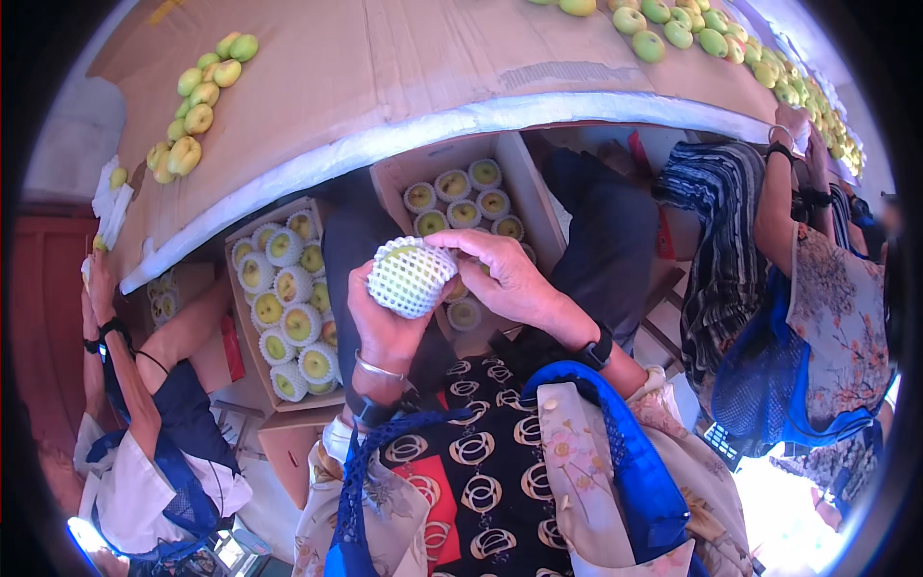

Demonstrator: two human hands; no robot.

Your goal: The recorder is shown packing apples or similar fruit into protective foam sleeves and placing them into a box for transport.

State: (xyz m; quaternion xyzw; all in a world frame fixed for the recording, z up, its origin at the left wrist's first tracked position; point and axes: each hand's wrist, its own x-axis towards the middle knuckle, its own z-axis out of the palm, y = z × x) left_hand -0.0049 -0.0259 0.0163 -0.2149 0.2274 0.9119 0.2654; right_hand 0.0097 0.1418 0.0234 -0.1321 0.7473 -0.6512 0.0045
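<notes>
A green apple in a white foam net (pixel 411 280) rests in my left hand (pixel 386 328), which curls around its underside above my lap. My right hand (pixel 515 281) has its thumb and index finger at the net's right edge, seemingly pinching it. Below my hands, between my knees, stands an open cardboard carton (pixel 542 205) of netted apples, partly hidden by my right hand. To the left of my leg another carton (pixel 306 402) holds several netted apples, stacked close together.
A cardboard-covered table (pixel 375 65) with a pale padded edge (pixel 404 122) runs before me. A short row of apples (pixel 198 119) lies at left, a larger spread (pixel 714 43) at right. Co-workers sit on both sides, one with a sleeve (pixel 836 317) at right, another with an arm (pixel 137 389) at left.
</notes>
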